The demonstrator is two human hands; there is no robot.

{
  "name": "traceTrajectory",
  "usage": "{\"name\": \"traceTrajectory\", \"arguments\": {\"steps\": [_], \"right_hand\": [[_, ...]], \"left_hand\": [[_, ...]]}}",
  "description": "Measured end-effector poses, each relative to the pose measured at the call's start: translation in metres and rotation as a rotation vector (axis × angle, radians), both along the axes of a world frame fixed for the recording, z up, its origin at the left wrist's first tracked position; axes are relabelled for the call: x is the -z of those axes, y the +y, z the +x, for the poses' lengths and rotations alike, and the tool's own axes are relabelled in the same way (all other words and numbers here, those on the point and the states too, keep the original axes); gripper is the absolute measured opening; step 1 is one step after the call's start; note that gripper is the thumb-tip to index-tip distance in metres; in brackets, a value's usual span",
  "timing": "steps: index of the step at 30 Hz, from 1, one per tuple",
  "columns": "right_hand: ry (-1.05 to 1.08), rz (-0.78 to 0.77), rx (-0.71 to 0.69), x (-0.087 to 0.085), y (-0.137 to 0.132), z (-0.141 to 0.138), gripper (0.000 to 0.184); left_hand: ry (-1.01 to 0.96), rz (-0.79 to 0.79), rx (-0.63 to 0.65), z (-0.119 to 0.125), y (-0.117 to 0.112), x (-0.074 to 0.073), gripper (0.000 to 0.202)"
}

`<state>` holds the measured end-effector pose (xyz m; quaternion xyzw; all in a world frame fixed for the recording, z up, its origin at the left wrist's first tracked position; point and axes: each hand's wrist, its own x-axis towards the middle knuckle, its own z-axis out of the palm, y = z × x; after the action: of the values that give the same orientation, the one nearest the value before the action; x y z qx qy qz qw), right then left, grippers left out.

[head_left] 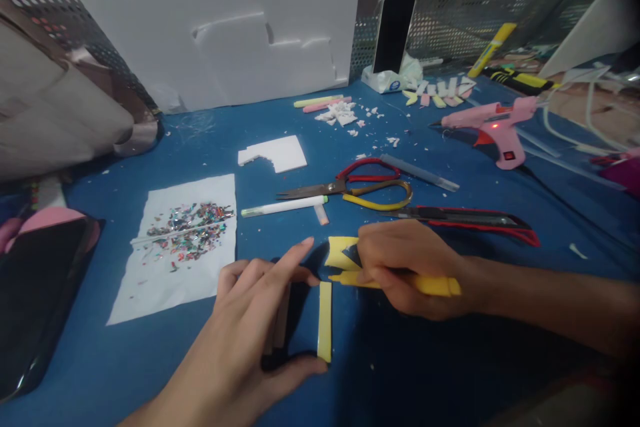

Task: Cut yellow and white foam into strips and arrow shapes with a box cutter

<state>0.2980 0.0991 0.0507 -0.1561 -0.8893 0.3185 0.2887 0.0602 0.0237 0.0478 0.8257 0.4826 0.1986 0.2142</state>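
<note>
My left hand (255, 320) grips a narrow yellow strip (325, 323) by its two ends, thumb at the near end and a finger at the far end, with the index finger raised. Between the fingers of my right hand (410, 267) is a yellow marker pen (435, 285), its tip pointing left just beyond the strip's far end. Partly under the right hand lies a yellow piece (341, 252), its full shape hidden. A white pen (284, 206) and a small clear stub (321, 215) rest just beyond both hands.
Scissors (335, 187) and a red-black box cutter (470, 217) lie ahead. Colourful flakes cover a white paper (165, 280) at left, near a dark phone (40, 307). A pink glue gun (500, 123) with a lit red light stands at right. Foam scraps (337, 113) lie farther back.
</note>
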Motion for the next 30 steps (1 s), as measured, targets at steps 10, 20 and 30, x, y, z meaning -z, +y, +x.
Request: {"name": "traceTrajectory", "arguments": {"steps": [10, 20, 30], "right_hand": [[-0.002, 0.005, -0.005, -0.0008, -0.0028, 0.0006, 0.021], [0.017, -0.017, -0.006, -0.0018, -0.0007, 0.0017, 0.02], [0.027, 0.008, -0.059, -0.0002, -0.003, 0.001, 0.021]], "left_hand": [[-0.037, -0.034, 0.025, 0.0, 0.002, 0.0013, 0.092], [-0.011, -0.047, -0.003, 0.0021, 0.0006, -0.0005, 0.098], [-0.041, -0.025, 0.007, 0.0011, 0.0012, 0.0002, 0.096]]}}
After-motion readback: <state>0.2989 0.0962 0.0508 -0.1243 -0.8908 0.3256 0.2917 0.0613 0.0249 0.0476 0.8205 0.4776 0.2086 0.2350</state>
